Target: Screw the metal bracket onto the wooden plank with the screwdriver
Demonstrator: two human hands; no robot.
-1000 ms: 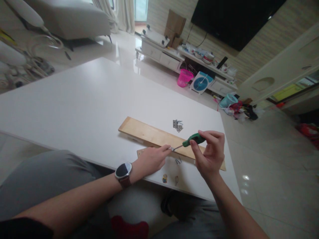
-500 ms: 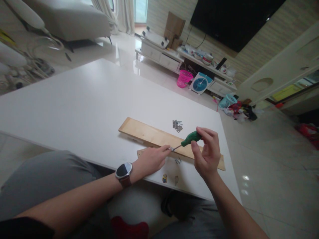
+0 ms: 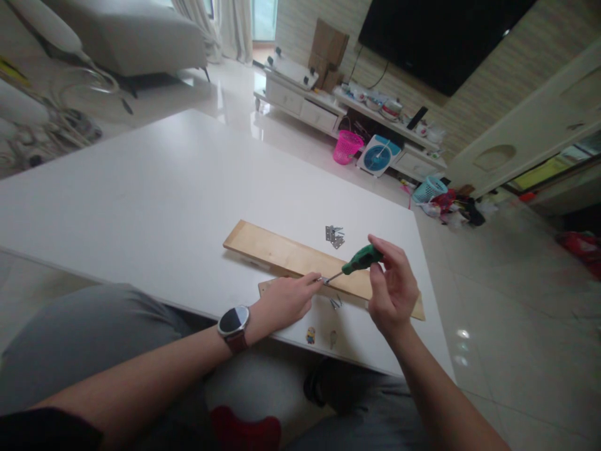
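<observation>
A long pale wooden board [image 3: 282,250] lies on the white table, its near edge slightly raised. My left hand [image 3: 288,302], with a watch at the wrist, has its fingertips closed at a small metal piece [image 3: 325,281] on that edge; its shape is too small to make out. Against this piece rests the tip of a green-handled screwdriver [image 3: 361,259]. My right hand [image 3: 394,288] has its fingers around the end of the handle, the thumb loosely beside it. Several screws [image 3: 335,303] lie just below the board. Part of another wooden piece [image 3: 263,287] shows beside my left hand.
Metal hinge plates and screws [image 3: 335,237] sit in a pile beyond the board. A minion sticker [image 3: 310,335] and a small pale tag [image 3: 333,339] are near the front edge of the white table [image 3: 178,188]. Past it stand a pink basket [image 3: 348,147] and a fan [image 3: 378,156].
My right hand has turned and shifted a little to the right around the screwdriver handle, with the thumb drawn back. My left hand and the board have stayed in place.
</observation>
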